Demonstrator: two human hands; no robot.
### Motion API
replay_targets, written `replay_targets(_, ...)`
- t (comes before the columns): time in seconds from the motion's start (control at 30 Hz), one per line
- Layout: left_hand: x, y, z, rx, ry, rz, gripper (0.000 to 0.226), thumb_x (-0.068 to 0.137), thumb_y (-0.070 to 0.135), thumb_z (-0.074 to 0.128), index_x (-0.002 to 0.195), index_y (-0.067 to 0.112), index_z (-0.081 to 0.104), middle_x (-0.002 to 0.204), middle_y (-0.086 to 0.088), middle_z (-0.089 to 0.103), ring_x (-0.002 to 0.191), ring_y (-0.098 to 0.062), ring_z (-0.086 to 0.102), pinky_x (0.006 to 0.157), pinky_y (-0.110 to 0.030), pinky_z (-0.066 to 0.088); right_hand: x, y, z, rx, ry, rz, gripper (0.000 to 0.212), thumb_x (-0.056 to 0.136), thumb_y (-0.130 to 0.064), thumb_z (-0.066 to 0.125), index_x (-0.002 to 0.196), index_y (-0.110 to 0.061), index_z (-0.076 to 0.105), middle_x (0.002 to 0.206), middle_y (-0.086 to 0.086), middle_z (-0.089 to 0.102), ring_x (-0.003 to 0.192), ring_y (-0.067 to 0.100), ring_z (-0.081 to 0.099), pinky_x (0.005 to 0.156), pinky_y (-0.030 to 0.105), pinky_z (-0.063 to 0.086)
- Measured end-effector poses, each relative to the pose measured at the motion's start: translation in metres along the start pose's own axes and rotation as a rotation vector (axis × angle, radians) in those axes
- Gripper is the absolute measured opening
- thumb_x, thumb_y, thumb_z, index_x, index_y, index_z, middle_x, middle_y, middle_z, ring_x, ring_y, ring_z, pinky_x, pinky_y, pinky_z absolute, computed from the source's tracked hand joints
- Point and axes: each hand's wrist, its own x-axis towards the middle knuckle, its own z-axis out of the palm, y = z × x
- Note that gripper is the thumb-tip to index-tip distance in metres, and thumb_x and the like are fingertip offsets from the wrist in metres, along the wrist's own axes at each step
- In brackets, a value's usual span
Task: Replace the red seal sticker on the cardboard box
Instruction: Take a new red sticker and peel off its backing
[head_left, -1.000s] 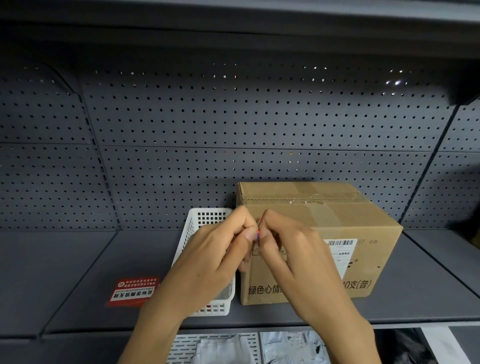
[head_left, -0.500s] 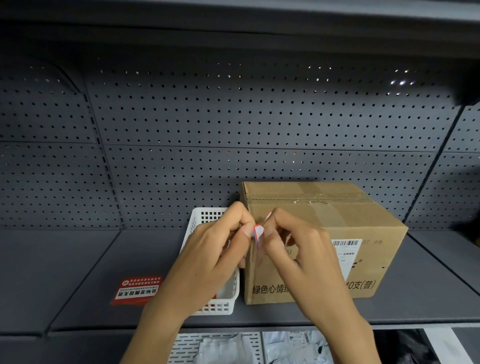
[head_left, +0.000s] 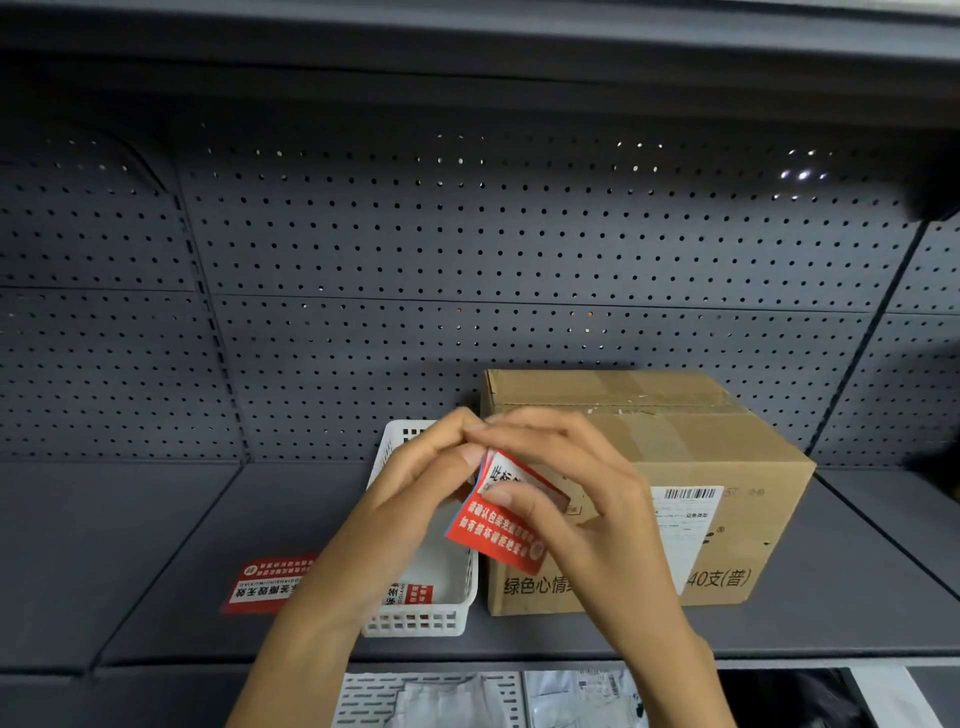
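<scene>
A brown cardboard box (head_left: 717, 447) stands on the grey shelf, taped along its top seam, with a white barcode label on its front. In front of the box's left corner, both hands pinch a red seal sticker (head_left: 501, 527) with white print at its top edge. My left hand (head_left: 410, 499) grips its upper left corner. My right hand (head_left: 582, 499) holds it from the right, thumb across its face. The sticker bends between them, and a blue edge shows along its left side.
A white slotted basket (head_left: 415, 618) sits left of the box with another red sticker (head_left: 410, 595) inside. One more red sticker (head_left: 265, 584) lies flat on the shelf (head_left: 156, 519) further left. Pegboard (head_left: 467, 234) backs the shelf. Bagged items lie on the shelf below.
The sticker, seen edge-on between the fingertips before, has turned and opened out, so its red printed face shows. Both hands have stayed in front of the box's left corner.
</scene>
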Motion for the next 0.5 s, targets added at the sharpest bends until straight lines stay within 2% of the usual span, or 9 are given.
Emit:
replay_targets(0.03, -0.0008, -0.0003, 0.0006, -0.02, -0.001, -0.014, 0.02, 0.095, 0.029, 0.048, 0.083, 0.02, 0.061, 0.081, -0.006, 0.062, 0.082, -0.023, 0.06, 0.085, -0.041, 0.045, -0.0014, -0.0002, 0.0019, 0.024, 0.034, -0.001, 0.028, 0.085, -0.025, 0.073, 0.113, -0.027, 0.075, 0.116, -0.012, 0.066, 0.115, 0.017, 0.062, 0.097, 0.023, 0.046)
replay_targets(0.1, -0.002, -0.0005, 0.0007, -0.059, 0.0, -0.034, 0.019, 0.094, 0.028, 0.049, 0.083, 0.018, 0.059, 0.081, -0.006, 0.058, 0.083, -0.022, 0.054, 0.083, -0.043, 0.041, -0.003, -0.0015, 0.0037, 0.06, 0.086, 0.005, 0.024, 0.081, -0.024, 0.074, 0.105, -0.025, 0.078, 0.111, -0.01, 0.068, 0.111, 0.015, 0.064, 0.093, 0.018, 0.047)
replay_targets(0.23, -0.001, 0.0031, 0.0021, -0.09, -0.006, -0.013, 0.022, 0.094, 0.026, 0.047, 0.075, 0.018, 0.056, 0.078, -0.008, 0.055, 0.078, -0.02, 0.052, 0.079, -0.039, 0.042, -0.0012, -0.003, 0.0026, 0.104, 0.123, 0.026, 0.023, 0.076, -0.008, 0.081, 0.094, -0.022, 0.078, 0.101, -0.007, 0.07, 0.101, 0.008, 0.066, 0.083, 0.008, 0.045)
replay_targets(0.33, -0.0002, 0.0031, 0.0014, -0.066, -0.018, -0.003, 0.025, 0.094, 0.027, 0.046, 0.073, 0.015, 0.052, 0.077, -0.012, 0.05, 0.079, -0.026, 0.05, 0.077, -0.039, 0.041, 0.0001, -0.0023, 0.0015, 0.121, 0.132, 0.03, 0.027, 0.077, -0.001, 0.079, 0.089, -0.025, 0.075, 0.093, -0.011, 0.07, 0.096, 0.006, 0.066, 0.08, 0.008, 0.045)
replay_targets(0.43, 0.0003, -0.0001, 0.0005, -0.015, -0.028, -0.002, 0.027, 0.096, 0.029, 0.045, 0.076, 0.01, 0.049, 0.077, -0.019, 0.046, 0.079, -0.026, 0.05, 0.076, -0.034, 0.043, 0.0016, -0.0008, 0.0011, 0.11, 0.152, 0.033, 0.018, 0.078, -0.003, 0.079, 0.083, -0.02, 0.077, 0.091, -0.009, 0.07, 0.095, 0.006, 0.066, 0.08, 0.009, 0.045)
replay_targets(0.5, -0.0001, -0.0011, 0.0016, -0.009, -0.032, -0.009, 0.027, 0.095, 0.03, 0.045, 0.075, 0.012, 0.049, 0.075, -0.012, 0.048, 0.077, -0.022, 0.051, 0.073, -0.026, 0.044, 0.0025, 0.0002, 0.0008, 0.113, 0.163, 0.029, 0.014, 0.078, -0.004, 0.08, 0.081, -0.018, 0.078, 0.089, -0.009, 0.07, 0.094, 0.006, 0.066, 0.081, 0.008, 0.045)
